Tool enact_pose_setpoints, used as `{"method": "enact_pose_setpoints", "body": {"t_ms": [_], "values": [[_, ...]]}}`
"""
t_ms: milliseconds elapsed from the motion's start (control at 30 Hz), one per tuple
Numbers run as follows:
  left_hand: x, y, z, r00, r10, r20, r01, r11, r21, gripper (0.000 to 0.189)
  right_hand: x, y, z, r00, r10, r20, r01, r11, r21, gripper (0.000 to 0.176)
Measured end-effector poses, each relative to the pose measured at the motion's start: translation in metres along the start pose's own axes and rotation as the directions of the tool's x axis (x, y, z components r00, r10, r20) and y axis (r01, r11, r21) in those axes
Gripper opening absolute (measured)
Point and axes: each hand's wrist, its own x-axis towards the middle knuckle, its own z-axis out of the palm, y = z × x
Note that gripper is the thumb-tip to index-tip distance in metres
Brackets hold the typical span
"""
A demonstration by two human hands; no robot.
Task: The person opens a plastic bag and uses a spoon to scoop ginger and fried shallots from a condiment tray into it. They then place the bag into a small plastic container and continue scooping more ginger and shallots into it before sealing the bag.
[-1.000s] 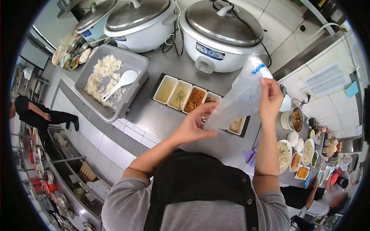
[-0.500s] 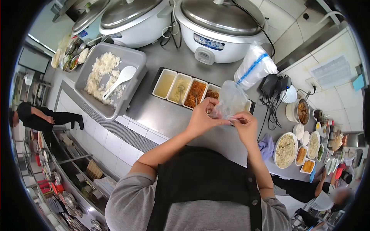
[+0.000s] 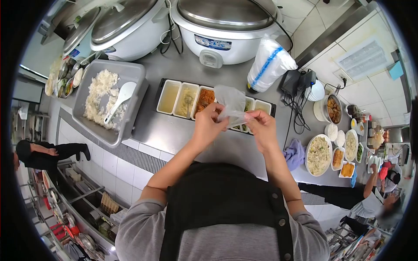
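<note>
A thin clear plastic bag (image 3: 231,102) hangs between my two hands, above the black tray (image 3: 162,93) of white containers. My left hand (image 3: 210,126) pinches the bag's left edge, and my right hand (image 3: 262,128) pinches its right side with thumb and finger. Behind the hands, a container of orange-red filling (image 3: 205,98) is partly hidden. Left of it are a container of pale shreds (image 3: 187,101) with a spoon and one of yellowish contents (image 3: 169,98). A grey tub (image 3: 137,82) at the left holds rice (image 3: 99,95) and a white paddle (image 3: 122,99).
Large cookers (image 3: 224,37) line the back. A wrapped roll of bags (image 3: 270,65), black adapters with cables (image 3: 296,82), a purple cloth (image 3: 294,155) and food dishes (image 3: 318,155) are on the right. One person (image 3: 56,154) is far left; others (image 3: 363,198) are at the right.
The view has shifted, so the counter items appear further left. The bag's upper part now stands more upright and spread between my hands, which still pinch it.
</note>
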Motion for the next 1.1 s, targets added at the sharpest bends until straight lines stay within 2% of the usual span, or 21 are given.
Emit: {"method": "enact_pose_setpoints", "body": {"t_ms": [67, 100, 167, 300, 367, 400, 467, 500, 567, 600, 633, 667, 700, 733, 767, 800, 867, 900, 933, 967, 1100], "values": [[0.003, 0.002, -0.002, 0.992, 0.024, -0.123, -0.027, 0.999, -0.022, 0.042, -0.003, -0.013, 0.005, 0.979, 0.094, 0.182, -0.162, 0.899, 0.408, 0.006], [0.005, 0.002, -0.006, 0.991, 0.023, -0.128, -0.026, 0.999, -0.022, 0.042, -0.002, -0.017, 0.004, 0.978, 0.095, 0.186, -0.165, 0.899, 0.406, 0.006], [0.012, 0.0, -0.017, 0.993, 0.023, -0.118, -0.001, 0.982, 0.189, 0.039, 0.002, -0.026, -0.002, 0.784, -0.169, 0.597, -0.329, 0.702, 0.631, 0.014], [0.021, 0.001, -0.022, 0.974, 0.172, -0.15, -0.176, 0.984, -0.011, 0.047, 0.002, -0.048, 0.011, 0.921, -0.034, 0.387, -0.168, 0.863, 0.477, 0.024], [0.022, 0.006, -0.031, 1.0, 0.03, 0.001, -0.025, 0.852, -0.524, 0.054, 0.007, -0.052, 0.012, 0.948, -0.138, 0.288, 0.094, 0.982, 0.162, 0.032], [0.019, 0.004, -0.032, 1.0, 0.03, 0.0, -0.026, 0.851, -0.524, 0.054, 0.012, -0.045, 0.011, 0.947, -0.138, 0.289, 0.094, 0.982, 0.161, 0.032], [0.014, -0.001, -0.032, 0.981, 0.05, -0.186, -0.053, 0.999, -0.011, 0.057, 0.028, -0.019, 0.008, 0.988, -0.091, 0.129, 0.081, 0.994, 0.074, 0.03], [0.017, 0.001, -0.032, 0.98, 0.051, -0.194, -0.054, 0.998, -0.01, 0.057, 0.03, -0.016, 0.011, 0.986, -0.092, 0.137, 0.083, 0.994, 0.073, 0.03], [0.022, 0.006, -0.031, 0.767, 0.499, -0.404, -0.208, 0.788, 0.58, 0.046, 0.031, -0.008, 0.02, 0.998, -0.065, 0.026, 0.069, 0.984, -0.163, 0.023], [0.022, 0.002, -0.033, 0.766, 0.498, -0.408, -0.201, 0.787, 0.583, 0.046, 0.034, 0.002, 0.02, 0.997, -0.063, 0.034, 0.068, 0.984, -0.162, 0.023], [0.023, -0.002, -0.035, 0.901, 0.252, -0.354, -0.191, 0.962, 0.197, 0.046, 0.038, 0.013, 0.019, 0.977, -0.198, 0.074, 0.209, 0.955, -0.212, 0.018], [0.023, -0.006, -0.036, 0.982, 0.037, -0.185, -0.077, 0.974, -0.213, 0.045, 0.042, 0.023, 0.016, 0.938, -0.327, 0.118, 0.347, 0.902, -0.256, 0.013], [0.022, 0.004, -0.042, 0.982, 0.035, -0.187, -0.076, 0.974, -0.214, 0.045, 0.041, 0.016, 0.016, 0.938, -0.325, 0.12, 0.346, 0.903, -0.256, 0.013], [0.019, 0.022, -0.051, 0.986, -0.145, 0.082, 0.163, 0.75, -0.641, 0.045, 0.038, 0.003, 0.017, 0.985, -0.143, 0.094, 0.145, 0.989, -0.019, 0.011], [0.018, 0.031, -0.056, 0.903, -0.171, 0.393, 0.428, 0.325, -0.843, 0.046, 0.037, -0.005, 0.016, 0.992, 0.047, 0.114, -0.071, 0.973, 0.219, 0.01], [0.017, 0.031, -0.056, 0.904, -0.169, 0.392, 0.427, 0.324, -0.844, 0.046, 0.038, -0.006, 0.013, 0.992, 0.047, 0.115, -0.071, 0.974, 0.216, 0.01], [0.016, 0.03, -0.056, 0.924, -0.152, 0.35, 0.364, 0.078, -0.928, 0.041, 0.039, -0.008, 0.007, 0.927, 0.136, 0.348, -0.314, 0.789, 0.528, 0.015], [0.017, 0.023, -0.055, 0.925, -0.153, 0.347, 0.362, 0.078, -0.929, 0.041, 0.037, -0.016, 0.012, 0.926, 0.136, 0.351, -0.316, 0.789, 0.527, 0.015], [0.019, 0.01, -0.052, 0.976, -0.102, 0.19, 0.216, 0.479, -0.851, 0.036, 0.032, -0.03, 0.02, 0.933, 0.151, 0.328, -0.322, 0.759, 0.567, 0.018], [0.022, -0.001, -0.049, 0.998, 0.01, 0.061, 0.029, 0.79, -0.613, 0.032, 0.029, -0.037, 0.026, 0.938, 0.166, 0.305, -0.325, 0.727, 0.605, 0.021], [0.027, -0.021, -0.038, 0.982, -0.176, -0.067, 0.101, 0.79, -0.605, 0.027, 0.028, -0.026, 0.036, 0.941, 0.164, 0.297, -0.312, 0.762, 0.567, 0.033]]}}
